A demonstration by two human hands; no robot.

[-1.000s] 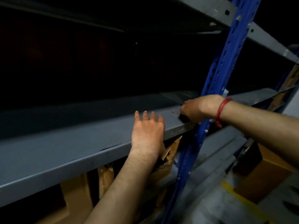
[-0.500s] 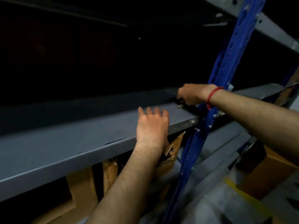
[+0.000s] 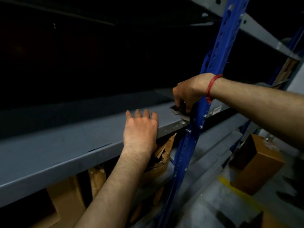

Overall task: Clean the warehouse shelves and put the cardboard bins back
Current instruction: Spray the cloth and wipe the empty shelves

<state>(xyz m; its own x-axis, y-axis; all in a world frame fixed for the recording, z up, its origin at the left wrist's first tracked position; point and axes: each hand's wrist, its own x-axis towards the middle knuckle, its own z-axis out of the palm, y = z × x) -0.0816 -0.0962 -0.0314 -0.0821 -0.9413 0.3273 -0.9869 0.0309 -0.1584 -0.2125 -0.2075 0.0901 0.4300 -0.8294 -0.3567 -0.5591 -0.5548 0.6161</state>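
Shelf (image 3: 65, 145) lies under left hand (image 3: 139, 130), fingers straight; right hand (image 3: 189, 91) pinches dark scrap (image 3: 178, 111)

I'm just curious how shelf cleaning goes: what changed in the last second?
The right hand drew slightly back over the grey shelf beside the blue upright, wrist arching up, fingers still pinching a dark crumpled scrap. The left hand stayed flat on the shelf's front edge.

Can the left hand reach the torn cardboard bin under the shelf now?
Probably yes. The left hand rests flat on the shelf edge, holding nothing, and the torn cardboard bin sits just below its wrist; only the shelf lip is between.
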